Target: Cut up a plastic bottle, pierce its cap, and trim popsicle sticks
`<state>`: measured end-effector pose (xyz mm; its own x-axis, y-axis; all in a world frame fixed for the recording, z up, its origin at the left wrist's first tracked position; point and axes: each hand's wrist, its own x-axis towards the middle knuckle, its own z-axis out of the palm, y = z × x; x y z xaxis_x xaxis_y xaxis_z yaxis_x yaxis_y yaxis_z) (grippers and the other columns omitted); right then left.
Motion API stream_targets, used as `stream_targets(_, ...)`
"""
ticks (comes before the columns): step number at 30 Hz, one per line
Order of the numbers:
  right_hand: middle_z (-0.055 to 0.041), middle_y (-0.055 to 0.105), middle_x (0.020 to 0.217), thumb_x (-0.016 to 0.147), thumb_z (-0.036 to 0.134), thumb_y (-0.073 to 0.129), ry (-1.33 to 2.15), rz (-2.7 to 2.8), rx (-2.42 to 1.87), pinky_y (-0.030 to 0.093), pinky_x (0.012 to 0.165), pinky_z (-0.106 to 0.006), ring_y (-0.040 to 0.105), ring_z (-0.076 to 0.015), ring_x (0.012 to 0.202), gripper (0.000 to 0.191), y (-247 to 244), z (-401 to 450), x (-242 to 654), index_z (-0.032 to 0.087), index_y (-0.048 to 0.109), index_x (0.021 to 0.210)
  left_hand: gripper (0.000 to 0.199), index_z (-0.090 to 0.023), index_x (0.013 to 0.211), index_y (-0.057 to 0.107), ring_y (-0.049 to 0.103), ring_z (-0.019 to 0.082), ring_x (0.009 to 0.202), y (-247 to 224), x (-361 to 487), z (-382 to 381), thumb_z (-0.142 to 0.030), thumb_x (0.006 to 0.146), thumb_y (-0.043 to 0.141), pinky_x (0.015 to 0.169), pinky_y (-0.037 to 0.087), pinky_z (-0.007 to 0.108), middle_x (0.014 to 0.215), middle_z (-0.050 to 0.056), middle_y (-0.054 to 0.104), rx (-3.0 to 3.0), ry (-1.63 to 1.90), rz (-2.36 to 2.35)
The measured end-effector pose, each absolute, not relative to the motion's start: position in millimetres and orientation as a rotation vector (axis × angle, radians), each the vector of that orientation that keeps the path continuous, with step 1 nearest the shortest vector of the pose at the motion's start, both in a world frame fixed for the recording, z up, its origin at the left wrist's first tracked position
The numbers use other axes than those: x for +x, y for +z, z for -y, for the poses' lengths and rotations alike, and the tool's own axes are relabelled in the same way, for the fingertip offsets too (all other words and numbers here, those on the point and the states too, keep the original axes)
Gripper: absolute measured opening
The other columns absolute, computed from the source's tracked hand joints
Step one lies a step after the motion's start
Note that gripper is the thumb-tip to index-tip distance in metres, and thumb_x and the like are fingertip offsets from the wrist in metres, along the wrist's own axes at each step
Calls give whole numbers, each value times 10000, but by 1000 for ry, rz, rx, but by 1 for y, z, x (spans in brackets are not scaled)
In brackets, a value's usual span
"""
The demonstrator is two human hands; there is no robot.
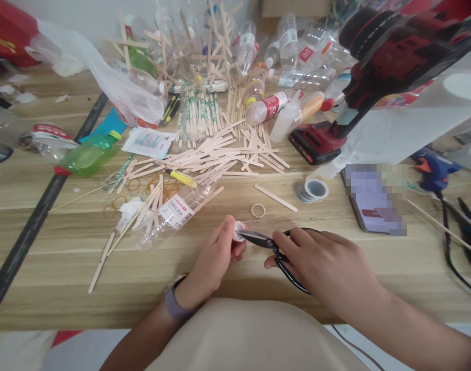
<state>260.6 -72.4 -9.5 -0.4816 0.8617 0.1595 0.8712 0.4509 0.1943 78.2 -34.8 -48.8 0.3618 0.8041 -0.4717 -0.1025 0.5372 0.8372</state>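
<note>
Near the table's front edge, my left hand [218, 252] pinches a small white bottle cap [239, 231] between thumb and fingers. My right hand [316, 260] is closed around the black handles of a pair of scissors [256, 237]. The tip of the blades reaches the cap's opening; whether it touches the inside, I cannot tell. Just beyond the cap lies a thin white ring [258, 210]. A clear plastic bottle [173, 212] with a white label lies on its side to the left of my left hand.
Wooden craft sticks [204, 159] lie heaped mid-table, near a yellow cutter [181, 178]. To the right are a solder spool [313, 190], a phone [374, 201], a red-black power drill [359, 87] and a blue glue gun [432, 172]. A green bottle [90, 154] lies left. Several clear bottles crowd the back.
</note>
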Motion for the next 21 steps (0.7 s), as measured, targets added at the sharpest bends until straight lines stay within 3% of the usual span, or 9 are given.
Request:
stream_targets(3,19,560,648,827,455,706,-359,2638,-1638,245,570,-302,571,-187,536,280,-7,72,259,205,589,783,461,-212,696,431,267,108,488,-49,79,35,-596,932,335,521,260,272,498,-72,314,824,671,-1060)
stream_targets(6,25,554,623,758,456,768,-317,2626,-1637,236,557,-299,557,-183,512,310,-8,71,258,205,585,758,462,-211,708,442,285,112,498,-49,79,35,-608,924,344,529,265,273,515,-69,321,814,662,-1072)
stream_targets(13,8,565,597,858,394,655,-297,2630,-1645,190,540,-295,547,-183,497,245,-10,72,257,200,574,733,474,-189,835,534,304,124,524,-47,79,35,-640,887,395,539,269,269,544,-64,344,777,675,-1080)
stream_targets(21,7,559,596,815,393,716,-362,2669,-1671,200,547,-291,548,-177,496,269,-9,74,254,192,561,728,430,-177,866,552,346,123,555,-47,80,37,-593,888,445,557,289,263,574,-50,395,726,693,-1050)
